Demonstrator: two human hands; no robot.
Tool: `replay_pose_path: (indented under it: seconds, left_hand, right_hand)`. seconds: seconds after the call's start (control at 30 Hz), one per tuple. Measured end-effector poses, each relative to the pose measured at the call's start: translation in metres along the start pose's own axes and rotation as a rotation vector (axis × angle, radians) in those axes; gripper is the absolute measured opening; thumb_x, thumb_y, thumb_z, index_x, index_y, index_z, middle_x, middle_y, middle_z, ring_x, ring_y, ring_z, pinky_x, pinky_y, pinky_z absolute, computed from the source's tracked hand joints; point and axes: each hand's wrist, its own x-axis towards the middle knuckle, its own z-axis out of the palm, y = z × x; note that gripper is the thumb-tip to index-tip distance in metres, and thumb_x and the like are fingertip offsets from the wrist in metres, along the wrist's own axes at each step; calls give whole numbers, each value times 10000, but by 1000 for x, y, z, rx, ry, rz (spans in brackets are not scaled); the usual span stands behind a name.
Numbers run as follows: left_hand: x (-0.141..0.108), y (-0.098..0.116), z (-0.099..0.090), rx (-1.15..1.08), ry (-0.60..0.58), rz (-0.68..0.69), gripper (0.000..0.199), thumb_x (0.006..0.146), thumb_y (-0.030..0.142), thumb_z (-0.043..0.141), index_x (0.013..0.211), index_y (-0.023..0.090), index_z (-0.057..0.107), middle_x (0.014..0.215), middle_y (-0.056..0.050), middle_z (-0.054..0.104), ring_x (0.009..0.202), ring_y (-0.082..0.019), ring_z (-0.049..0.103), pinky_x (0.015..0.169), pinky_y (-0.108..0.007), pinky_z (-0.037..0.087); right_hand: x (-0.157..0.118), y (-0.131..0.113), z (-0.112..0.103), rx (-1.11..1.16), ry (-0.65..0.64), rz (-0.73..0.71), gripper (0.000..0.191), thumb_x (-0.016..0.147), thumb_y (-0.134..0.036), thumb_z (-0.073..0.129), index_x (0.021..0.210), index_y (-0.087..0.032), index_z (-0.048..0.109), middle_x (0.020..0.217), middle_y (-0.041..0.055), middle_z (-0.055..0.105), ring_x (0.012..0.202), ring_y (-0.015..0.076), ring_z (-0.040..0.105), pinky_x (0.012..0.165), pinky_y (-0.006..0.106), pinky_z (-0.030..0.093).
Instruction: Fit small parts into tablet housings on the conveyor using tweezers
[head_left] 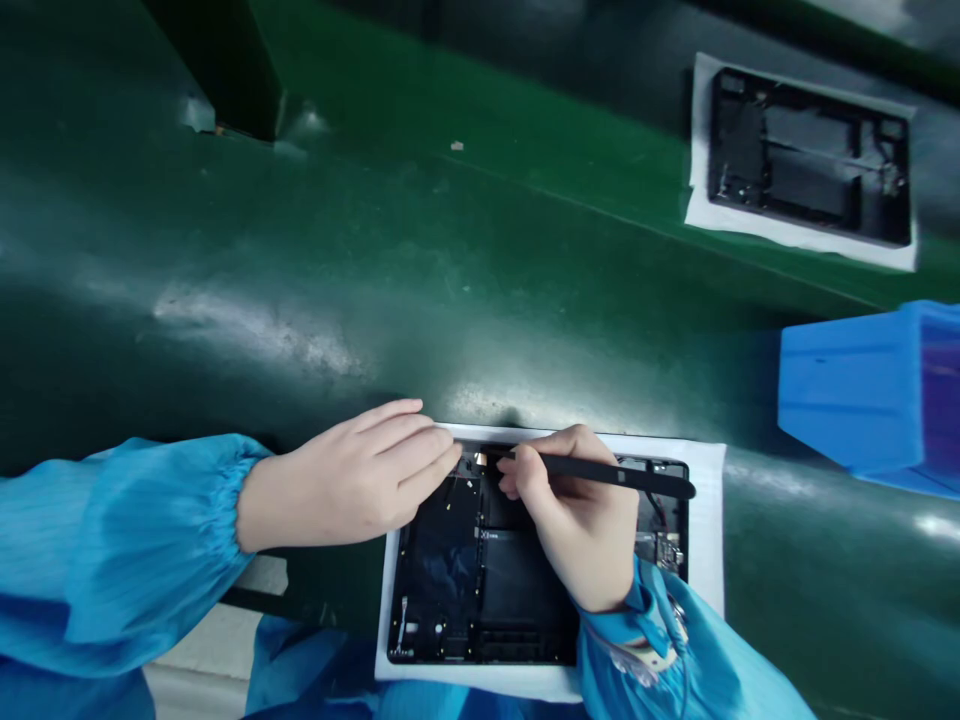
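The right hand (585,515) grips a slim black tool (652,480) over a rectangular black device (439,560) on a white sheet (706,530). Whether the left hand (364,480), at its far edge, grips anything, I cannot tell.

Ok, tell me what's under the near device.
A white sheet shows past the device on all four sides. What lies directly beneath is covered, and the right sleeve hides the near right corner.

Tool (615,475) partly hidden in right grip (585,510); blue bin (847,395) cropped
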Motion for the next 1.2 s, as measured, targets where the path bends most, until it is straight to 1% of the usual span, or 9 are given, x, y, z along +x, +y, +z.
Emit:
replay_pose_path:
  seconds: [0.27,0.43,0.53,0.63,0.7,0.77,0.83,0.93,1.2]
  left_hand:
    - [2,4,3,-43,-127,-68,488,780,84,470,1265,125,502,1055,-111,569,946,-234,528,975,-443,424]
    - [5,3,3,-57,-197,-93,588,763,135,496,1345,189,428,1030,-102,535,913,-244,516,928,-459,434]
    - [4,2,5,-65,-191,-86,572,767,161,512,1328,251,446,1030,-85,532,913,-238,519,933,-466,421]
    - [2,2,6,-61,-152,-94,560,764,186,528,1313,268,462,1050,-82,549,917,-237,530,930,-478,417]
    - [1,1,5,-61,-115,-96,536,767,186,528,1298,240,483,1073,-85,572,917,-234,542,928,-480,419]
    - [-2,2,3,-64,-43,-107,438,783,160,518,1219,186,552,1088,-83,602,925,-225,556,931,-458,426]
    - [-4,2,1,-59,34,-111,311,802,134,515,1094,132,621,1084,-81,632,944,-219,567,912,-414,449]
    - [-6,2,-1,-30,93,-79,225,821,138,531,1008,102,652,1073,-81,657,954,-221,582,864,-382,481]
    - [-12,9,2,7,5,-49,319,876,257,500,1132,101,607,1182,-101,616,1045,-253,567,886,-416,483]
  right_hand:
    - [-1,-2,-6,-34,76,-98,128,826,-175,570,704,-208,546,618,-17,541,524,122,527,507,269,434]
    - [-2,-2,-13,104,179,-240,86,855,-195,480,799,-216,541,796,34,574,720,190,575,676,359,462]
    - [-1,-6,-16,15,97,-344,125,833,-130,457,813,-203,556,842,47,572,780,191,574,708,348,456]
    - [-2,-10,-15,-115,-66,-390,124,811,-86,472,833,-197,523,686,2,526,603,135,535,560,260,432]
    - [-6,-11,-10,-272,-175,-426,63,828,-170,525,778,-198,498,598,-27,494,498,111,484,475,233,381]
    - [-10,-11,-2,-465,-248,-478,212,850,-344,552,711,-195,492,552,-27,502,458,110,470,438,241,334]
    - [-15,-9,5,-621,-266,-524,326,865,-443,519,662,-189,504,529,-12,525,453,118,485,436,254,314]
    - [-18,-9,8,-676,-252,-536,285,899,-325,481,661,-179,538,528,-2,557,461,120,505,459,249,337]
    - [-3,-2,-10,-459,-208,-369,155,893,-209,474,771,-181,566,577,-14,596,473,97,544,474,202,403]
